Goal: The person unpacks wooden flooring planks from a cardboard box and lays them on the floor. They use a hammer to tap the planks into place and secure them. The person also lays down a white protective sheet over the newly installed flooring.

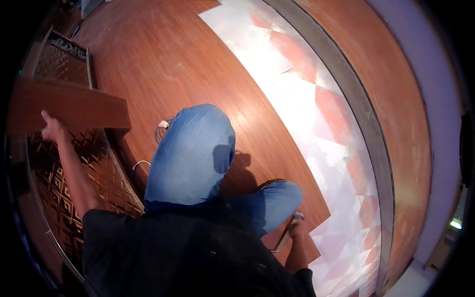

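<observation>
Left hand (52,129) up at the end of a wood-look plank (74,106), arm stretched out, grip closed on its edge. Right hand (296,228) low by the knee, fist around a thin tool (287,235) resting on the laid floor (198,64). Keep plank level, seat its long edge against the laid row before lowering

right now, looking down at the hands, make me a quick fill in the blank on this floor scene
1. The left hand grips a long brown ____ at the picture's left.
2. The person's knees are covered in blue ____.
3. The right hand holds a thin tool beside the ____ knee.
4. The wood-look flooring borders a bare strip patterned in white and ____.

Missing words: plank; denim; right; red
</observation>
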A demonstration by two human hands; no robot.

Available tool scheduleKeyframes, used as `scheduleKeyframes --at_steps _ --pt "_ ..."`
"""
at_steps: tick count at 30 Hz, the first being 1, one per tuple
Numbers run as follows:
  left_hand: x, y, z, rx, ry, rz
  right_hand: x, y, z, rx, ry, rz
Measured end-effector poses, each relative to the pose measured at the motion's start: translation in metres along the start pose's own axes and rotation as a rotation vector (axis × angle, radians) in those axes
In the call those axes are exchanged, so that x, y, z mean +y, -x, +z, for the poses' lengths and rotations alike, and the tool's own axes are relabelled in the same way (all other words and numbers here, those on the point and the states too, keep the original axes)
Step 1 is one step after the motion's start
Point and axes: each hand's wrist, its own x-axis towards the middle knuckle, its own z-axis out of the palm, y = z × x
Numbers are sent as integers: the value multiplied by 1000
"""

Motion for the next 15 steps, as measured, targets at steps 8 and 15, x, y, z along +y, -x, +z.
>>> scheduleKeyframes --at_steps 8,15 --pt "198 32 72 -329 368 133 -67 60 -58 64 27 318" --pt "350 224 100 -1013 885 122 -330 44 -310 822 -185 -432"
